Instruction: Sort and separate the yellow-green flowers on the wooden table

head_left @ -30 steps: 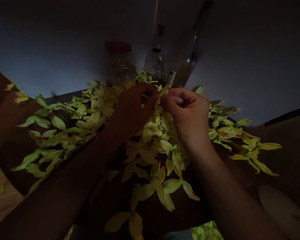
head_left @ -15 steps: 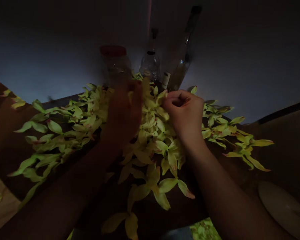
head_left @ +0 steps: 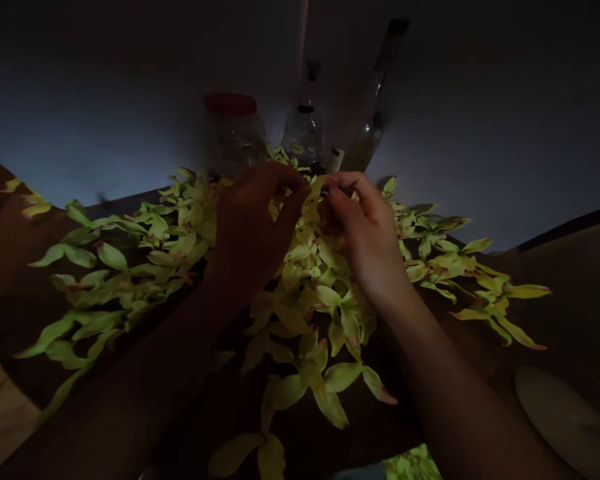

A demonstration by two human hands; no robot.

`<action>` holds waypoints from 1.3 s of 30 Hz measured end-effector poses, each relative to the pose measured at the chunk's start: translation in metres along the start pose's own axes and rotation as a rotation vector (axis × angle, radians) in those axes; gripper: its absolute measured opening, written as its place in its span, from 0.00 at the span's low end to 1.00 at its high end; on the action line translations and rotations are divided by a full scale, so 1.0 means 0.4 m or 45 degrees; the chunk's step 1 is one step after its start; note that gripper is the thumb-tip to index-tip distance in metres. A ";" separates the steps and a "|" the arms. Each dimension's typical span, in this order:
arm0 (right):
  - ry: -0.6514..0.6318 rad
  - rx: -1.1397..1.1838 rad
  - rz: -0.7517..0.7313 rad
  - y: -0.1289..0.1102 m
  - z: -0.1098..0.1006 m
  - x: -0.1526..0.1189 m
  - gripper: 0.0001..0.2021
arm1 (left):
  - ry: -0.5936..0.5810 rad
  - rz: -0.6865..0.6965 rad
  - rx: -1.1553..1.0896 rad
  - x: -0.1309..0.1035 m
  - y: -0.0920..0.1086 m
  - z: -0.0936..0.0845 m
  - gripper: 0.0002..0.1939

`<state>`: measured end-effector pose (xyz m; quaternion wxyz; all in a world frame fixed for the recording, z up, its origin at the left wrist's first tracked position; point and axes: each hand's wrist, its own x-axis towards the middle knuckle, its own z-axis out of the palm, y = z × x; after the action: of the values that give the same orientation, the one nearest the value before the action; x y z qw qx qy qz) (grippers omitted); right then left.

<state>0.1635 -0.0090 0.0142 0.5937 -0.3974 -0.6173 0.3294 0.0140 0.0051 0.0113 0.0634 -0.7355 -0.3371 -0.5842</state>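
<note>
In dim light, many yellow-green flowers [head_left: 165,267] with long pointed petals, some pink at the tips, lie heaped on a dark tabletop. My left hand [head_left: 253,227], in shadow over the middle of the heap, is closed in a pinch, thumb and forefinger meeting at the left edge of a raised flower [head_left: 316,188]. On that flower's other side, my right hand [head_left: 365,227] pinches it between thumb and forefinger, its other fingers curled. The flower's centre is too dark and small to make out.
Behind the heap stand a clear jar with a red lid [head_left: 230,105], a round-bellied glass bottle [head_left: 303,137] and a tall leaning bottle [head_left: 370,137] against a pale wall [head_left: 455,147]. A pale rounded object [head_left: 560,413] is at lower right. More flowers [head_left: 413,463] lie below the table edge.
My left hand has moved right, its fingertips coming up to the flower beside my right hand. My right hand has turned slightly and stays pinched. The view has shifted a little.
</note>
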 end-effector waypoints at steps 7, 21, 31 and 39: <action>0.059 -0.114 -0.068 -0.007 -0.001 0.003 0.08 | -0.024 0.166 0.171 0.000 0.004 -0.003 0.03; 0.095 -0.106 -0.125 0.005 -0.022 0.011 0.05 | -0.169 -0.295 -0.281 0.020 -0.008 -0.014 0.09; 0.106 -0.043 -0.054 0.000 -0.016 0.009 0.05 | -0.147 -0.284 -0.385 0.021 -0.025 -0.008 0.10; 0.115 -0.054 -0.035 0.011 -0.020 0.008 0.07 | -0.161 -0.203 -0.407 0.019 -0.044 0.001 0.07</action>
<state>0.1719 -0.0046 0.0127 0.6168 -0.4157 -0.6023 0.2899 0.0051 0.0220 0.0126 -0.1220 -0.7425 -0.3006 -0.5861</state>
